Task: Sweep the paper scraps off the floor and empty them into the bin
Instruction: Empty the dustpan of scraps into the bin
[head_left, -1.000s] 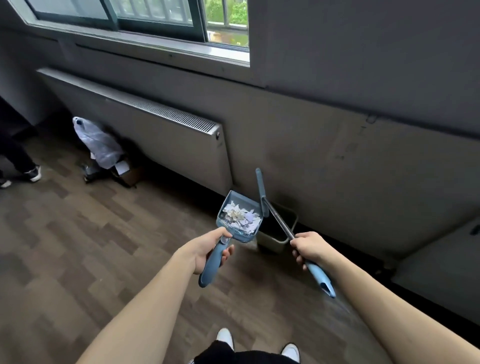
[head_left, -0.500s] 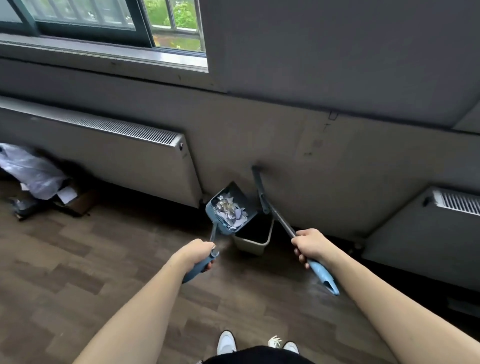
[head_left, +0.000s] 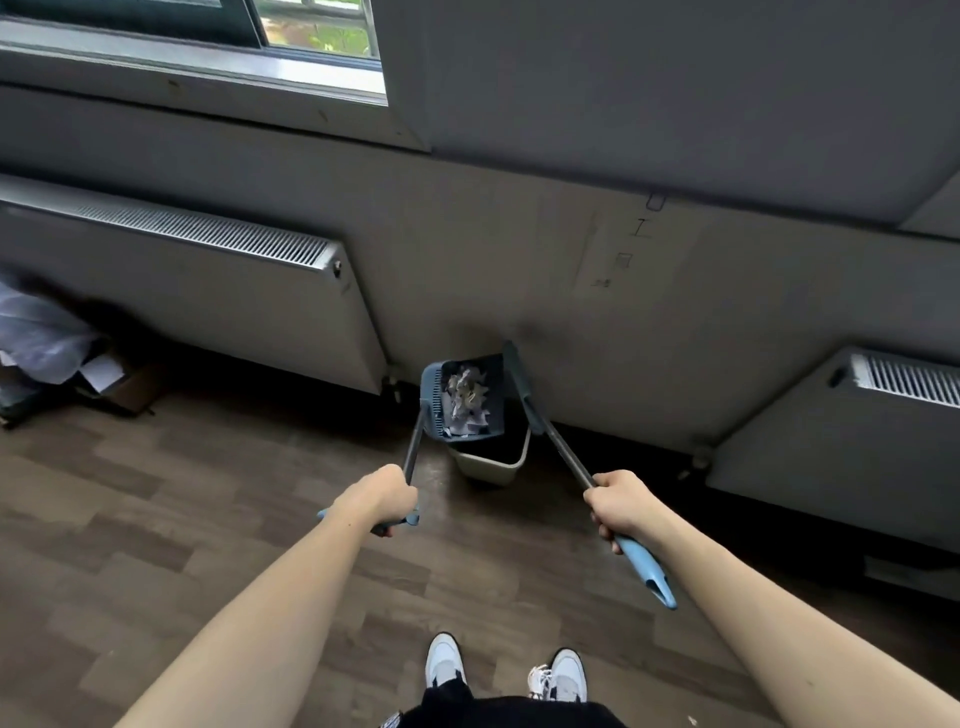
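My left hand (head_left: 382, 499) grips the handle of a blue dustpan (head_left: 441, 405). The pan is tilted up over a small beige bin (head_left: 493, 462) by the wall, and white paper scraps (head_left: 466, 400) lie heaped inside it, sliding toward its lower edge. My right hand (head_left: 618, 501) grips the long handle of a blue broom (head_left: 550, 441), whose head points up against the wall just right of the dustpan. The inside of the bin looks dark; its contents are hidden.
A long radiator (head_left: 208, 291) lines the wall on the left, a second radiator (head_left: 883, 415) is at the right. A plastic bag and cardboard box (head_left: 57, 358) lie at far left. My shoes (head_left: 561, 675) stand on the wood floor.
I have stepped closer to the bin. The dustpan has swung right and tipped up over the bin, with the scraps sliding toward its edge. The broom stays held beside it.
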